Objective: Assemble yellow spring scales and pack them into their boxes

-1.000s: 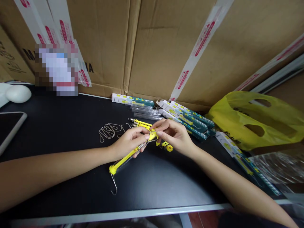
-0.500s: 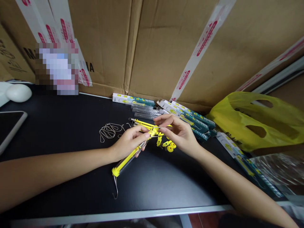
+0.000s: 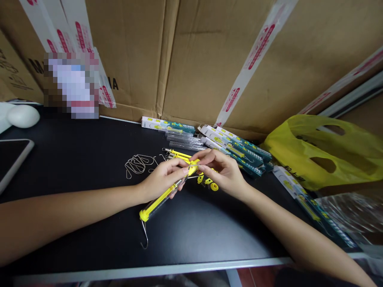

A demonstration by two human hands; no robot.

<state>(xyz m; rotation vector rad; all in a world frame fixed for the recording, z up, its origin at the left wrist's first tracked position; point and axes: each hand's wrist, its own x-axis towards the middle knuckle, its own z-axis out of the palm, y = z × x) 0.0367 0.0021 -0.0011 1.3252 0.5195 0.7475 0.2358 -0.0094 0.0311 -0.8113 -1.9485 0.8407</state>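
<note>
My left hand (image 3: 166, 177) is closed around a spring scale (image 3: 161, 202), a clear tube with a yellow inner strip and yellow end caps. It slants down to the left, and a metal hook (image 3: 145, 235) hangs from its lower end. At the upper end, my right hand (image 3: 223, 171) pinches a bent metal wire loop (image 3: 194, 165) against the yellow cap. Yellow plastic parts (image 3: 200, 178) and small springs lie just beyond, partly hidden by my right hand. Bent wire loops (image 3: 137, 164) are heaped to the left. More yellow spring scale pieces (image 3: 176, 153) lie behind my hands.
Clear tubes (image 3: 184, 140) and printed boxes (image 3: 236, 145) lie along the cardboard (image 3: 197, 71) at the back. A yellow plastic bag (image 3: 287, 147) sits to the right, near another box (image 3: 314, 207). A white-edged tablet (image 3: 18, 163) is at the left.
My right hand has moved slightly left and closer to the scale's upper cap, bringing the wire loop against it. The lower end of the scale has shifted slightly left.
</note>
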